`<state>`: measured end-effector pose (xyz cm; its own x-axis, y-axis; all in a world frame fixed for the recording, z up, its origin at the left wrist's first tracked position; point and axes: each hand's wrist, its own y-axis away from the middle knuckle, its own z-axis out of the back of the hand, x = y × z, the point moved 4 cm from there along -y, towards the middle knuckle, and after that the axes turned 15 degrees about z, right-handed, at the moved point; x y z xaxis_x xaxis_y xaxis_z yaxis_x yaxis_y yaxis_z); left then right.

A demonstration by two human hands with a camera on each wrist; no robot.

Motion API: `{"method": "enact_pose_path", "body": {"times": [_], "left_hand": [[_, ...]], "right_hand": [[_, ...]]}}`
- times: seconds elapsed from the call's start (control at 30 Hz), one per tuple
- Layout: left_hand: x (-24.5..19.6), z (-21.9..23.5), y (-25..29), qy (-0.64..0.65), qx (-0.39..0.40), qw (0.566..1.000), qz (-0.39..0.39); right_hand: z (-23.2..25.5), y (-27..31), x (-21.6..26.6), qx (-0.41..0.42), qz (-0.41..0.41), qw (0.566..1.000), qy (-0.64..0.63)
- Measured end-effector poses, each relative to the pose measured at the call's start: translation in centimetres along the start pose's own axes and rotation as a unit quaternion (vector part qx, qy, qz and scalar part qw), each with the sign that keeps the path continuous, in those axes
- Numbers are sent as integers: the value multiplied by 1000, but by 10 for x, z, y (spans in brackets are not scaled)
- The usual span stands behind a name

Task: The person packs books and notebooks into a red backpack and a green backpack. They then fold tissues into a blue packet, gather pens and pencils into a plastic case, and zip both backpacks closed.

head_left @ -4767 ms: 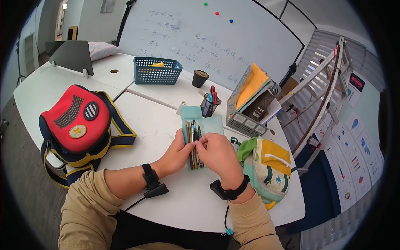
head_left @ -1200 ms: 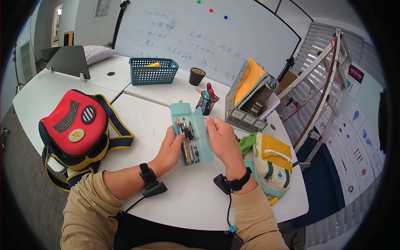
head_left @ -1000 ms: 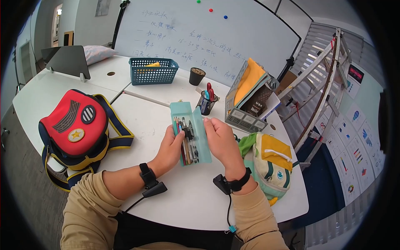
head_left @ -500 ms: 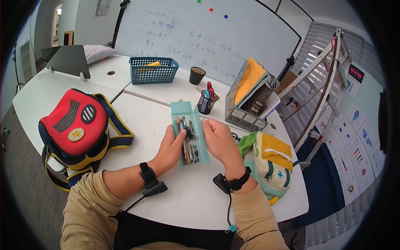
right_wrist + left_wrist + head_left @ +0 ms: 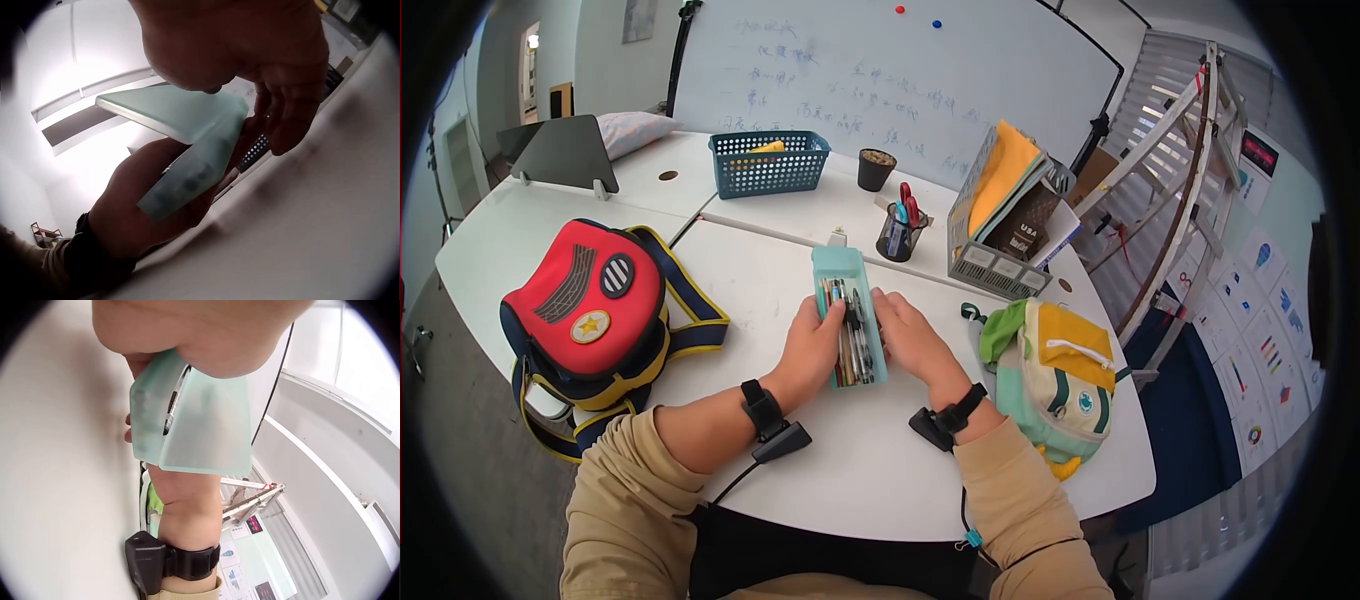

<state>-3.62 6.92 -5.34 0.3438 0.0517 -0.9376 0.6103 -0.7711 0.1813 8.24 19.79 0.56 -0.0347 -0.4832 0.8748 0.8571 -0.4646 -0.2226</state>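
Note:
A translucent mint pencil case [image 5: 838,262] is held in front of me over the white table, its long side pointing away from me. Several pens and pencils [image 5: 856,340] lie lengthwise inside it. My left hand [image 5: 808,345] grips the case's left side, thumb over the rim beside the pens. On the right side, my right hand [image 5: 912,338] holds the hinged lid [image 5: 162,109], with its thumb side toward the case. Seen from the left wrist, the lid [image 5: 209,434] stands at an angle to the case body, and a pen shows in the gap between them.
A red and navy backpack [image 5: 595,300] lies at left, a small green, cream and yellow backpack [image 5: 1050,390] at right. Farther back stand a blue basket [image 5: 770,178], a small black pot [image 5: 876,170], a mesh pen holder [image 5: 898,238] and a grey file rack [image 5: 990,265].
My right hand has left the pens and moved to the lid. The lid has swung up from lying spread out at right and now appears almost edge-on.

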Motion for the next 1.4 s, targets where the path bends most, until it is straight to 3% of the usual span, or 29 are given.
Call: {"method": "enact_pose_path", "body": {"times": [0.1,0.23,0.33,0.63,1.0,1.2,1.3,1.4], "left_hand": [[-2,-3,5,17,13,999,35],[3,-3,5,20,27,998,51],[2,-3,10,6,22,997,79],[13,0,-6,44,79,991,97],[4,-5,4,51,112,988,95],[7,-6,5,91,105,985,97],[2,-8,13,19,57,993,104],[1,-9,15,41,64,991,106]], "right_hand": [[-2,-7,-31,26,-2,1000,5],[-12,-12,-46,44,-47,979,-195],[-21,-3,-38,64,-56,959,-270],[-16,-4,-46,104,-74,960,-250],[-17,6,-25,51,-44,969,-237],[-18,2,-37,51,-26,968,-243],[-17,2,-37,63,-38,967,-243],[-14,3,-37,68,-44,967,-242]]}}
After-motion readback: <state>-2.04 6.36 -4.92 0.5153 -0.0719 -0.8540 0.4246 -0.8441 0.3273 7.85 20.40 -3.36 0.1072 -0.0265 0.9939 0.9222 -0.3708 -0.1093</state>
